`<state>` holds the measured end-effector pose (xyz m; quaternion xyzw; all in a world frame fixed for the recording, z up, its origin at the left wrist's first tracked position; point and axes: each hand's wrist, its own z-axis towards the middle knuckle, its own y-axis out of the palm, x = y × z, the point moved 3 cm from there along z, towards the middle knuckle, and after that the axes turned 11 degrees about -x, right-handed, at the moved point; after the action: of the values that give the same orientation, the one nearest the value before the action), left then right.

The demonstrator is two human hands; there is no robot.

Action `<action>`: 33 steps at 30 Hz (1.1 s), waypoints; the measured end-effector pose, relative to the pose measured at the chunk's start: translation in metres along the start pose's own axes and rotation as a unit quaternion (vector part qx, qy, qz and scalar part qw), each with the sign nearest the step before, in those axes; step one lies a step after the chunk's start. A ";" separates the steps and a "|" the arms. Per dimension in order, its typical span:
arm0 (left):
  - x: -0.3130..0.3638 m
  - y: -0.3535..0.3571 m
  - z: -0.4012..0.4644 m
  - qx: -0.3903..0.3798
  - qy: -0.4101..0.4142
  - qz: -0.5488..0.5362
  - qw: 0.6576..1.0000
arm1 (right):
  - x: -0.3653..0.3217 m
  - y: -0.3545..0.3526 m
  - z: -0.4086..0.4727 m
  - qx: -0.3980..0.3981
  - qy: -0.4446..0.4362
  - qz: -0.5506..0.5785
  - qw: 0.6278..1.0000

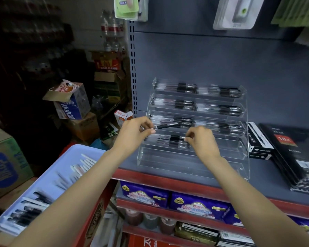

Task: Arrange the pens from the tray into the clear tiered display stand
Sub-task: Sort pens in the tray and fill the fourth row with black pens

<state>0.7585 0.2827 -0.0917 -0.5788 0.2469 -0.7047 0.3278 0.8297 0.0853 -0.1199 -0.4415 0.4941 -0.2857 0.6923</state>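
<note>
The clear tiered display stand [237,154] stands on the grey shelf, its upper three tiers lined with black pens. My left hand [132,132] pinches a black pen [165,126] at its grip end, holding it level in front of the third tier. My right hand [201,139] has its fingertips curled on the right end of a small cluster of pens [174,140] lying in the fourth tier. The lowest tier holds nothing. The pale blue tray [78,154] sits lower left with black pens [29,211] and white pens [82,165] in it; my left forearm crosses over it.
Black notebooks [291,154] and a black pen box [258,139] lie right of the stand. The shelf's red front edge [168,182] runs below it, with purple packs underneath. Cardboard boxes [70,102] crowd the floor to the left. Packaged goods hang above.
</note>
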 end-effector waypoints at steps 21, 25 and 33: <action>-0.006 0.008 0.008 0.076 -0.027 0.013 0.997 | 0.020 -0.016 -0.014 0.028 -0.023 0.345 0.938; -0.027 0.008 0.009 0.013 -0.101 0.004 0.995 | 0.018 -0.010 -0.011 0.024 -0.010 0.232 0.972; -0.037 0.011 0.007 -0.003 -0.099 -0.013 0.995 | 0.005 0.006 0.007 -0.030 -0.004 0.084 0.996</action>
<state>0.7711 0.3031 -0.1220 -0.6499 0.2076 -0.6472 0.3403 0.8379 0.0859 -0.1262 -0.4199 0.5350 -0.2105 0.7022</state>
